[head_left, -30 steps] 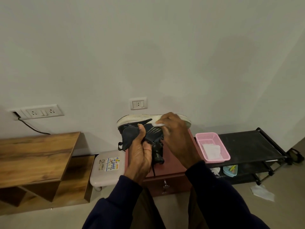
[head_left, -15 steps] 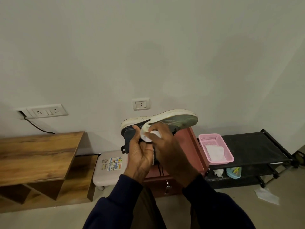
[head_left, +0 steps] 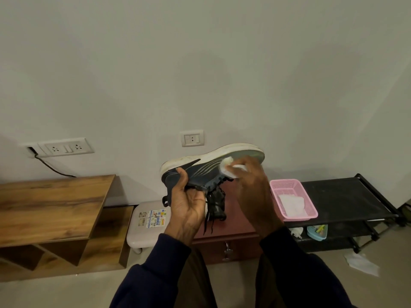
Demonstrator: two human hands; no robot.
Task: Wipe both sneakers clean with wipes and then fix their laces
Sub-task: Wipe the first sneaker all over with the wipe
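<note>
— wooden shelf [head_left: 55, 205] on the far left. who has the sneaker [head_left: 209, 172]?
— left hand [head_left: 189, 207] grips its heel, sole up, above the red cabinet [head_left: 235, 227].
— and the right hand [head_left: 253, 187]?
— fingers curled on a white wipe [head_left: 228, 166], pressed to the shoe's side near the toe. pink basket [head_left: 287, 182] sits further right.

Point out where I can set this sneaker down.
The widest bare patch is the black rack top, from the pink basket to its right rail. The wooden desk top, left of the white stool, is also bare. It is crowded on the maroon cabinet, under the held sneaker and its hanging laces.
</note>
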